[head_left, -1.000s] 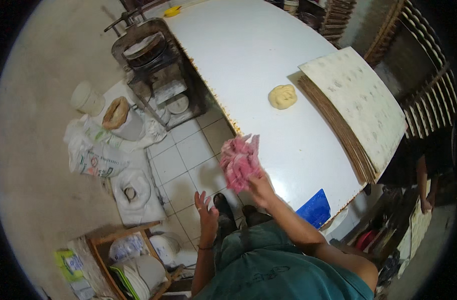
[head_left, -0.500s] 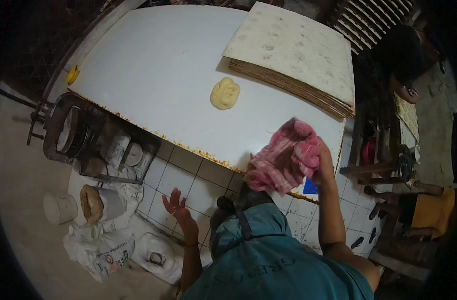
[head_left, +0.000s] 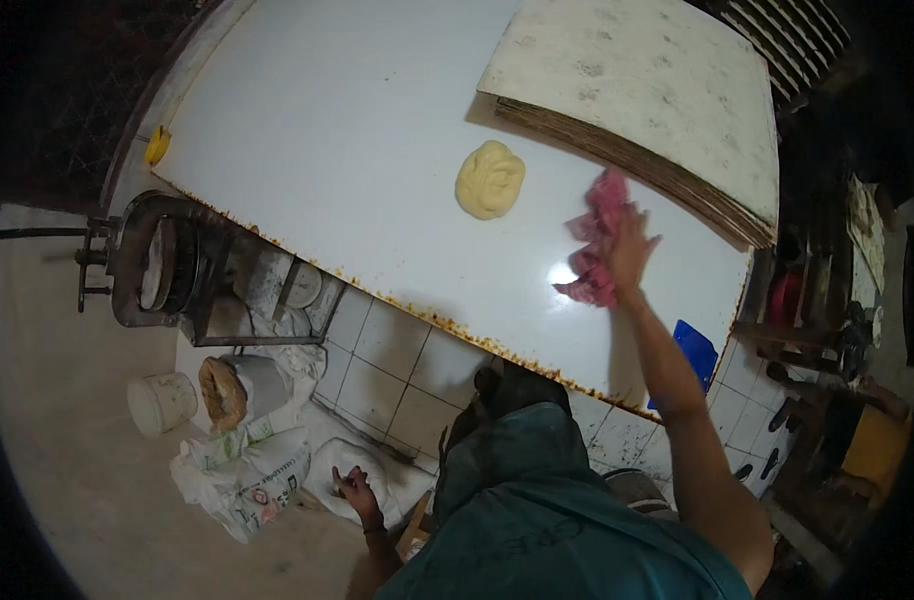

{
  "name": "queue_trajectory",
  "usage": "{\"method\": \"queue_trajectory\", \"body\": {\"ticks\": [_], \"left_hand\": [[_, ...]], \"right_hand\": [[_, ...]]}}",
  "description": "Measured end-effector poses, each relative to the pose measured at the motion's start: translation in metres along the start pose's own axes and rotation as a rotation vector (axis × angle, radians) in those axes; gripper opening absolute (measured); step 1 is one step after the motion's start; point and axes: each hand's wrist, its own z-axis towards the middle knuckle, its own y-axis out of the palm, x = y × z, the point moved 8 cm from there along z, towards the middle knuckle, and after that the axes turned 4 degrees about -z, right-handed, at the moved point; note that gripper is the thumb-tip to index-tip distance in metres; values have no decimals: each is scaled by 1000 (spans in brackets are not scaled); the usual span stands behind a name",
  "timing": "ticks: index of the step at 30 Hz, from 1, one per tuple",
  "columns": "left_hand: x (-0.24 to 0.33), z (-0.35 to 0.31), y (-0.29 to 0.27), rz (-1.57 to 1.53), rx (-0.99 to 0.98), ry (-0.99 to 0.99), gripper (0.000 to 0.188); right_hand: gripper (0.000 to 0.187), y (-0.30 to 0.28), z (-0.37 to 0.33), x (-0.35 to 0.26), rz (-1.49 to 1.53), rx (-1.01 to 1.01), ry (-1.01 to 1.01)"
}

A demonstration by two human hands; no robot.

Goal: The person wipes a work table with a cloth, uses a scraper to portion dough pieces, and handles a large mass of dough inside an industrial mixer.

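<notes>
The left hand (head_left: 355,495) hung away from the table with nothing in it, its fingers loosely spread, near a white sack (head_left: 247,482). A flat blue piece (head_left: 697,350) lay at the near right corner of the table (head_left: 357,160), beside the right forearm. The right hand (head_left: 627,252) was on a crumpled pink cloth (head_left: 599,262) on the tabletop, fingers apart; whether they pinched any of it could not be told. Beyond, left of the cloth, sat a dough lump (head_left: 490,180), and farther off, stacked boards (head_left: 637,85).
</notes>
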Motion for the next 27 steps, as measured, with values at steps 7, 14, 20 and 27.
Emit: {"method": "queue_trajectory", "body": {"ticks": [7, 14, 20, 27], "left_hand": [[310, 14, -1, -477, 281, 658, 51], [410, -11, 23, -367, 111, 798, 47], [385, 31, 261, -178, -537, 472, 36], [354, 10, 560, 703, -727, 1067, 73]], "right_hand": [[17, 56, -243, -321, 584, -735, -910], [30, -59, -164, -168, 965, -1302, -757], [45, -91, -71, 114, 1157, -563, 322], [77, -41, -19, 169, 25, 51, 282]]}}
